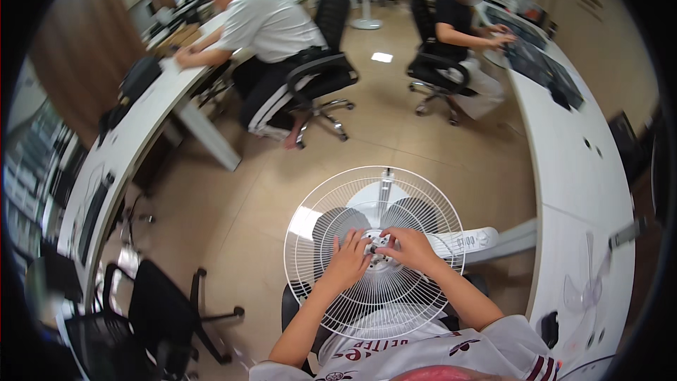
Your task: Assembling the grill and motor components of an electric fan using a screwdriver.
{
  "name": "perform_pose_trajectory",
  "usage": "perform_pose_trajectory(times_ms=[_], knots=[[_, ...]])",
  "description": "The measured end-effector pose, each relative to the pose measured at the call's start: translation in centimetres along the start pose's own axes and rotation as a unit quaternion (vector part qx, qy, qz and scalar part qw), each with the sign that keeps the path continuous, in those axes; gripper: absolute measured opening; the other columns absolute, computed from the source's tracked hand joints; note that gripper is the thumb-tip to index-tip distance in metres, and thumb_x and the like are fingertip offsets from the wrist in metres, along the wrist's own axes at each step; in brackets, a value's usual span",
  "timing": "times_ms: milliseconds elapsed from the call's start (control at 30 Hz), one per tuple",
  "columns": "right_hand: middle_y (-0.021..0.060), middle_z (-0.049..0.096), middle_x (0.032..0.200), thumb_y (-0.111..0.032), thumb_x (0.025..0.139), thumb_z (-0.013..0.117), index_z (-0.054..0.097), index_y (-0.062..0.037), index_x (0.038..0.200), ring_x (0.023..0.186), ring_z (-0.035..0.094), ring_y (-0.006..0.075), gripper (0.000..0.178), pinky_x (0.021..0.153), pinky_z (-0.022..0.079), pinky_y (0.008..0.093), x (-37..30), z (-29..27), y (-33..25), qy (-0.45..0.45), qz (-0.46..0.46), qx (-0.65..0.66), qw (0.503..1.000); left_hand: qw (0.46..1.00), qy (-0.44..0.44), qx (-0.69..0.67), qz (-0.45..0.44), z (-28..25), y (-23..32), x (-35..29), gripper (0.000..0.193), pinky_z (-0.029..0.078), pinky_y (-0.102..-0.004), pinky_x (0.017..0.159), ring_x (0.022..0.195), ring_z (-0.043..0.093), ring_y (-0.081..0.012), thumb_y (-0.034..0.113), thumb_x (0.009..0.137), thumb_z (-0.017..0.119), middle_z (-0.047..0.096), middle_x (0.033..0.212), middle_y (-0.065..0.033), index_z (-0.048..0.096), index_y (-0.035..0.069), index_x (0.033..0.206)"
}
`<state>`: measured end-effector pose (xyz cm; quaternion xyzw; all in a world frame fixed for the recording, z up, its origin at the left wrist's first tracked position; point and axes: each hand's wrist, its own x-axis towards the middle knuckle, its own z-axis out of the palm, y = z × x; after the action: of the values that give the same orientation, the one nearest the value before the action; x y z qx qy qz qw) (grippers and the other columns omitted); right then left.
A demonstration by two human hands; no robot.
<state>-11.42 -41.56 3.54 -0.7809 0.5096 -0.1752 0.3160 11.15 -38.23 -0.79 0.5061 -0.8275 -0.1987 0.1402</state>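
A round white wire fan grille stands before my lap, and the white fan body shows through its wires. Both my hands meet at its hub plate, around a small dark part at the centre. My left hand rests on the hub's left side, its fingers apart and partly stretched. On the right side, my right hand has thumb and index finger bent close together at the dark part. Whatever lies between those fingertips is too small to make out. The white fan base sticks out right of the grille.
On the right white table lies a see-through fan blade. A long white table runs along the left. Black office chairs stand at lower left. Two seated people work farther off, one on each side.
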Motion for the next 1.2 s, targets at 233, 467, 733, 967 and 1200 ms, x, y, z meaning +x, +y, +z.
perform_pose_trajectory(times_ms=[233, 467, 733, 967, 1200], knots=[[0.0129, 0.072, 0.103, -0.041, 0.081, 0.085, 0.067, -0.0082, 0.127, 0.076, 0.069, 0.0229, 0.060, 0.070, 0.055, 0.0341, 1.6, 1.8, -2.8, -0.128, -0.090, 0.084, 0.984, 0.992, 0.066, 0.016, -0.102, -0.5, 0.2, -4.7, 0.044, 0.026, -0.0720, 0.115, 0.152, 0.030, -0.0400, 0.031, 0.104, 0.053, 0.037, 0.159, -0.0185, 0.048, 0.005, 0.140], [0.0130, 0.072, 0.097, -0.037, 0.080, 0.086, 0.070, -0.0081, 0.121, 0.071, 0.068, 0.0195, 0.053, 0.064, 0.053, 0.0331, 2.4, 2.9, -5.2, -0.134, -0.103, -0.001, 0.986, 0.978, 0.099, 0.018, -0.181, -1.2, 2.0, -8.7, 0.044, 0.025, -0.0720, 0.116, 0.152, 0.028, -0.0397, 0.031, 0.103, 0.053, 0.036, 0.159, -0.0197, 0.050, 0.005, 0.139], [0.0138, 0.071, 0.087, -0.030, 0.081, 0.085, 0.069, -0.0056, 0.118, 0.071, 0.068, 0.0206, 0.047, 0.065, 0.052, 0.0357, 2.8, 3.7, -6.5, -0.164, -0.103, -0.015, 0.981, 0.970, 0.124, 0.050, -0.204, -0.4, 2.4, -10.6, 0.047, 0.022, -0.0711, 0.118, 0.153, 0.028, -0.0400, 0.033, 0.103, 0.053, 0.036, 0.159, -0.0204, 0.049, 0.005, 0.140], [0.0143, 0.073, 0.107, -0.031, 0.082, 0.083, 0.063, -0.0065, 0.131, 0.070, 0.067, 0.0237, 0.059, 0.065, 0.051, 0.0353, 1.6, 3.9, -5.4, -0.160, -0.265, 0.087, 0.947, 0.973, 0.119, 0.067, -0.188, 0.2, 2.1, -10.2, 0.049, 0.020, -0.0708, 0.119, 0.153, 0.027, -0.0396, 0.035, 0.103, 0.054, 0.036, 0.160, -0.0202, 0.049, 0.004, 0.140], [0.0098, 0.072, 0.098, -0.040, 0.082, 0.083, 0.063, -0.0082, 0.132, 0.080, 0.068, 0.0273, 0.062, 0.073, 0.052, 0.0389, 1.1, 2.8, -4.5, -0.078, -0.215, -0.037, 0.973, 0.979, 0.119, 0.068, -0.151, 0.0, 2.8, -9.0, 0.048, 0.020, -0.0717, 0.118, 0.153, 0.029, -0.0397, 0.039, 0.101, 0.055, 0.040, 0.157, -0.0203, 0.050, 0.006, 0.137]])
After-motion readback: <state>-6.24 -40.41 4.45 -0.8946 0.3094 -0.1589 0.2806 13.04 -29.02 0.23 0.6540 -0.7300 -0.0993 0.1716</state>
